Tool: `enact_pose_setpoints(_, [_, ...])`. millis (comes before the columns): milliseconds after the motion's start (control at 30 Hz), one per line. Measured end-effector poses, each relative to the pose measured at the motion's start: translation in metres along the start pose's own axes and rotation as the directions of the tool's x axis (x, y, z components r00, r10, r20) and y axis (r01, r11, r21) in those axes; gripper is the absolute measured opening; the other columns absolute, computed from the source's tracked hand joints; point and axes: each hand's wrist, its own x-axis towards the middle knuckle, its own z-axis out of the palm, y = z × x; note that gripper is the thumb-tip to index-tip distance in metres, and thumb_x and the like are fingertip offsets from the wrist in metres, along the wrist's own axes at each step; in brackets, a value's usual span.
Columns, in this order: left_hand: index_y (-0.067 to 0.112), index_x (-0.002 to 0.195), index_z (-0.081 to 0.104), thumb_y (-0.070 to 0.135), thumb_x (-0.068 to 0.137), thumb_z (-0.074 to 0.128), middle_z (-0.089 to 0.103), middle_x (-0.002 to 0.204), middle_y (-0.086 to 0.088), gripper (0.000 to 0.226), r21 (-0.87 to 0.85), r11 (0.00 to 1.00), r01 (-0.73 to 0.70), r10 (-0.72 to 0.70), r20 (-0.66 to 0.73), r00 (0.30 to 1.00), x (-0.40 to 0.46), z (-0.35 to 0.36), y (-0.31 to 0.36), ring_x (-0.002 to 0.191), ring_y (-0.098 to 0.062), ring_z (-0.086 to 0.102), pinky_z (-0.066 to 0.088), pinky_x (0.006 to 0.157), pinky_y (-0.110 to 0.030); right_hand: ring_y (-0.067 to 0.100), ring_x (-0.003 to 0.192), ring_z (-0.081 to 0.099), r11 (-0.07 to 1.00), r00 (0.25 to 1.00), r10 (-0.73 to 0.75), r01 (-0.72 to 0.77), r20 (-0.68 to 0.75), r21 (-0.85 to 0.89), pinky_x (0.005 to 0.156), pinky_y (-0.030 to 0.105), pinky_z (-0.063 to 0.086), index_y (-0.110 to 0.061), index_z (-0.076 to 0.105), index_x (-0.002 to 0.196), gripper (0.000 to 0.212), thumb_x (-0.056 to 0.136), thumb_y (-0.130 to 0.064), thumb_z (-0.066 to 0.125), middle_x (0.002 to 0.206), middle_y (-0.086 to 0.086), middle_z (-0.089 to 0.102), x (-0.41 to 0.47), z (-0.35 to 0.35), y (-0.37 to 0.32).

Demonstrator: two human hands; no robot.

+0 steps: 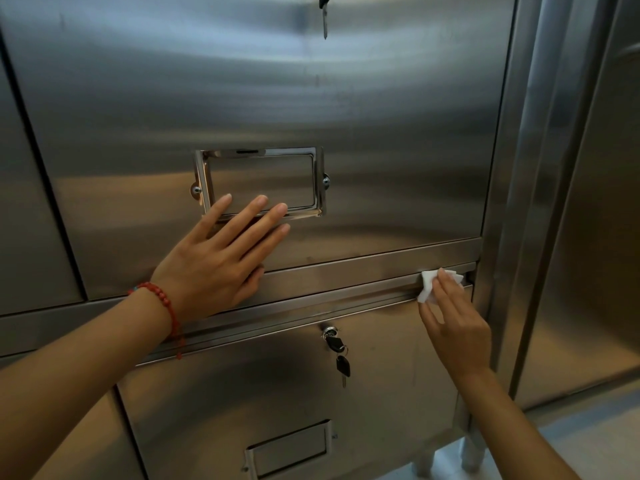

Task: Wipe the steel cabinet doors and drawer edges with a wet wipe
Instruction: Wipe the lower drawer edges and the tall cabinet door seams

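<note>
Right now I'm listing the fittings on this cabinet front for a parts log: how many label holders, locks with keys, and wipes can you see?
Label holders: 2, upper, lower
Locks with keys: 1 clear; a key hangs at the top edge, its lock cropped
Wet wipes: 1, under the right hand
Total: 4

Black-headed keys [337, 351] hanging from a lock [329, 330], red bead bracelet [162, 299], pale floor [595, 441]

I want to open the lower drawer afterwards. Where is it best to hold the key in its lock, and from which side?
Pinch the black head of the key from the front, thumb and finger on its flat sides. It sticks out of the lock, and a spare key dangles below, so probably avoid coming from underneath.
</note>
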Motion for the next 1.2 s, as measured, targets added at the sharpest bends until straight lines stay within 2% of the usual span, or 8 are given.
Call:
enact_pose_setpoints(167, [0.008,0.146,0.027,0.033,0.095,0.031,0.023,0.153,-0.015,0.058,-0.013,1.0,0.002,-0.002,-0.006,1.0,-0.001,0.001,0.0,0.14,-0.033,0.021,0.018,0.112,-0.054,0.04,0.106,0.061,0.987,0.993,0.117,-0.115,-0.014,0.11,0.083,0.05,0.051,0.009,0.069,0.102,0.036,0.068,0.004,0.078,0.114,0.027,0.062,0.003,0.0,-0.006])
enact_pose_setpoints(333, [0.008,0.145,0.029,0.033,0.095,0.031,0.023,0.153,-0.015,0.057,-0.019,1.0,0.005,-0.006,-0.01,1.0,-0.001,0.001,0.0,0.14,-0.033,0.022,0.019,0.112,-0.054,0.039,0.092,0.067,0.964,0.969,0.197,-0.163,-0.147,0.21,0.071,0.052,0.056,0.012,0.068,0.1,0.038,0.064,0.007,0.08,0.103,0.028,0.066,0.007,0.004,-0.008])
enact_pose_setpoints(633, [0.007,0.144,0.031,0.032,0.094,0.033,0.026,0.151,-0.015,0.057,-0.013,1.0,0.001,-0.001,-0.012,1.0,-0.001,0.0,0.001,0.138,-0.034,0.025,0.021,0.11,-0.054,0.038,0.085,0.069,0.957,0.956,0.224,-0.178,-0.191,0.229,0.068,0.05,0.057,0.01,0.069,0.098,0.038,0.063,0.008,0.081,0.099,0.026,0.068,0.011,0.007,-0.008])
enact_pose_setpoints(833, [0.007,0.145,0.03,0.032,0.094,0.03,0.025,0.152,-0.015,0.056,-0.017,1.0,0.017,-0.017,0.016,1.0,-0.001,-0.002,0.001,0.139,-0.034,0.023,0.02,0.111,-0.054,0.036,0.083,0.07,0.973,0.96,0.15,-0.101,-0.238,0.206,0.07,0.049,0.055,0.01,0.069,0.096,0.033,0.065,0.004,0.081,0.096,0.026,0.069,0.014,0.0,-0.015])
enact_pose_setpoints(900, [0.007,0.144,0.032,0.032,0.094,0.03,0.026,0.151,-0.015,0.056,-0.022,1.0,0.015,-0.014,0.031,0.999,-0.001,-0.004,0.001,0.139,-0.034,0.024,0.02,0.111,-0.054,0.035,0.082,0.07,0.98,0.955,0.11,-0.057,-0.277,0.192,0.072,0.048,0.054,0.009,0.07,0.095,0.02,0.08,-0.004,0.067,0.095,0.025,0.069,0.014,-0.004,-0.019])
enact_pose_setpoints(967, [0.006,0.142,0.035,0.031,0.094,0.03,0.029,0.15,-0.016,0.054,-0.029,1.0,0.009,-0.008,0.042,0.999,0.0,-0.006,0.0,0.138,-0.035,0.027,0.021,0.11,-0.054,0.034,0.082,0.07,0.981,0.956,0.086,-0.032,-0.279,0.192,0.073,0.046,0.054,0.007,0.071,0.094,0.027,0.083,-0.01,0.054,0.094,0.024,0.07,0.016,-0.01,-0.025])
enact_pose_setpoints(1067, [0.007,0.138,0.043,0.028,0.093,0.032,0.034,0.147,-0.016,0.051,-0.058,0.998,0.016,-0.012,0.064,0.998,0.003,-0.012,0.0,0.135,-0.034,0.033,0.025,0.109,-0.055,0.034,0.083,0.07,0.975,0.963,0.055,0.006,-0.265,0.224,0.073,0.046,0.054,0.007,0.071,0.097,0.023,0.078,-0.007,0.069,0.095,0.023,0.07,0.018,-0.023,-0.036])
enact_pose_setpoints(1200, [0.007,0.129,0.055,0.025,0.089,0.033,0.042,0.142,-0.017,0.049,-0.186,0.977,0.104,-0.082,0.123,0.989,0.006,-0.029,0.008,0.131,-0.035,0.038,0.026,0.106,-0.058,0.032,0.085,0.07,0.967,0.969,0.009,0.054,-0.246,0.248,0.074,0.046,0.055,0.006,0.071,0.096,0.037,0.062,0.0,0.084,0.095,0.022,0.07,0.021,-0.036,-0.048])
